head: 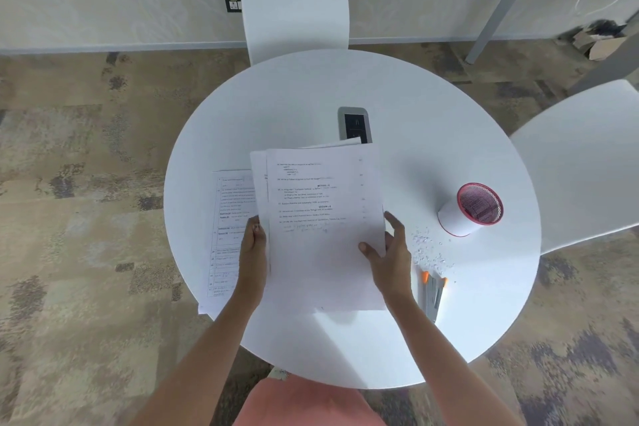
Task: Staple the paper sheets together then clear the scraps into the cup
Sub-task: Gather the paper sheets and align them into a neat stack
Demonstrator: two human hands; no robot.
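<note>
Sheets: the paper stack (325, 228) is held up over the surface (397, 97), long axis running away from the person.
Left hand (254, 249): its grip pinches the stack's left edge.
Right hand (390, 252): thumb on top of the right edge, grip half open.
Stapler (434, 294): lying just right of the right hand (clearly the nearer one).
Scraps (428, 251): scattered between stapler and cup (470, 209).

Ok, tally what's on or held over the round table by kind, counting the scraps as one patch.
Held paper stacks: 1
Printed sheets lying flat: 1
Cups: 1
Scrap patches: 1
Staplers: 1
Table socket panels: 1
Total: 6
</note>
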